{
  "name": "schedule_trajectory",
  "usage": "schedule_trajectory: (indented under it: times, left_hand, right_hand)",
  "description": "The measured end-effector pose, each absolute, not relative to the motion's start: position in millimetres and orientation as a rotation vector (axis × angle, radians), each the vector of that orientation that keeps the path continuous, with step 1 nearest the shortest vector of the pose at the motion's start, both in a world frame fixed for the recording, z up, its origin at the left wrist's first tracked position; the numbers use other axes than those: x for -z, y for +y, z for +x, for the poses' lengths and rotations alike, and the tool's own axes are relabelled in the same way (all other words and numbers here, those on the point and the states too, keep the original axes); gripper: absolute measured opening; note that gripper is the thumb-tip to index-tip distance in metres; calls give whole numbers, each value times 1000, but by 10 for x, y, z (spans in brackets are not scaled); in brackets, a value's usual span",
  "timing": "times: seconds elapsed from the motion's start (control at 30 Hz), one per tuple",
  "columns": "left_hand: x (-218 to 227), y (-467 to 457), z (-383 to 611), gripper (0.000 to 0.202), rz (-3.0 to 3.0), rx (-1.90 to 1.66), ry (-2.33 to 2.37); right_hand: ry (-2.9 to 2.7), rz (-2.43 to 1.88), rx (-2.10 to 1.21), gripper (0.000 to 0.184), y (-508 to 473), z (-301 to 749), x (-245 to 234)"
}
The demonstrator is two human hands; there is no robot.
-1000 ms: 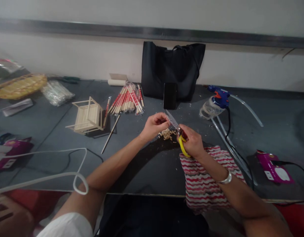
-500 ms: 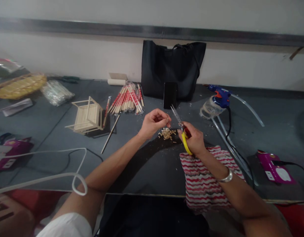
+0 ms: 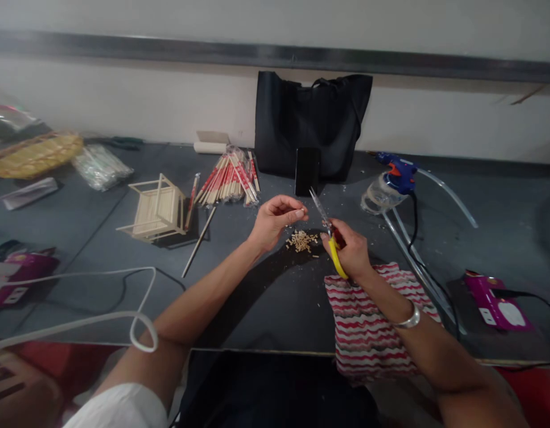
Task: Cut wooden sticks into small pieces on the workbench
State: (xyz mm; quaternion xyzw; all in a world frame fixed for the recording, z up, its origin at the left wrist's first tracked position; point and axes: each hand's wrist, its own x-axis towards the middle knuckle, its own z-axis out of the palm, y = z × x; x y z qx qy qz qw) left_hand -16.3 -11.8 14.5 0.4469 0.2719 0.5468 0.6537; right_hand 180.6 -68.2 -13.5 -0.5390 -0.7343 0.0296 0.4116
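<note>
My right hand [image 3: 351,249] grips a pair of scissors [image 3: 336,257] by the yellow handle, blades pointing up and away. To its left, my left hand [image 3: 277,221] is closed in a pinch; whatever lies between thumb and fingertips is too small to make out. Between and just below both hands, a small heap of short cut wooden bits [image 3: 301,241] lies on the dark table [image 3: 266,309]. A striped red and white cloth [image 3: 368,327] is spread under my right forearm.
A small stick-built chair frame [image 3: 156,211], wrapped chopsticks [image 3: 228,178] and a thin rod [image 3: 198,242] lie leftward. Behind stand a phone [image 3: 307,171] and a black bag [image 3: 310,125]. Rightward are a blue glue gun [image 3: 397,172], clear tubes and a purple power strip [image 3: 497,300].
My left hand has shifted slightly to the left, a little away from the scissors, still pinched. My right hand with the scissors has hardly moved.
</note>
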Motion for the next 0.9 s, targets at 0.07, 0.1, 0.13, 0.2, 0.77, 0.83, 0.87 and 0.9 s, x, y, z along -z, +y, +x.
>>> schedule_trajectory:
  times: [0.07,0.1,0.13,0.2,0.77,0.83,0.87,0.9]
  left_hand:
    - [-147,-114,-160,30,1011,-1254,603]
    - [-150,-112,-159,31,1011,-1258,597]
    - [-154,-110,-157,31,1010,-1266,591]
    - [-158,-103,-154,33,1005,-1289,585]
    - [-109,-152,-101,33,1004,-1372,660]
    - [-113,-172,-83,31,981,-1395,667]
    - [-115,-182,-74,30,970,-1406,675]
    - [-117,-192,-64,29,960,-1414,686]
  right_hand:
    - [-1863,-1356,-63,27,-681,1810,142]
    - [-1873,-1353,-58,27,-680,1813,147]
    - [-1884,-1346,-50,28,-678,1816,153]
    - [-1912,-1326,-33,28,-676,1822,166]
    - [-1978,-1347,257,37,-720,1807,142]
    - [-1986,-1389,265,40,-732,1804,146]
    - [-1989,-1419,260,41,-740,1801,146]
    - [-1990,-1448,253,42,-747,1798,145]
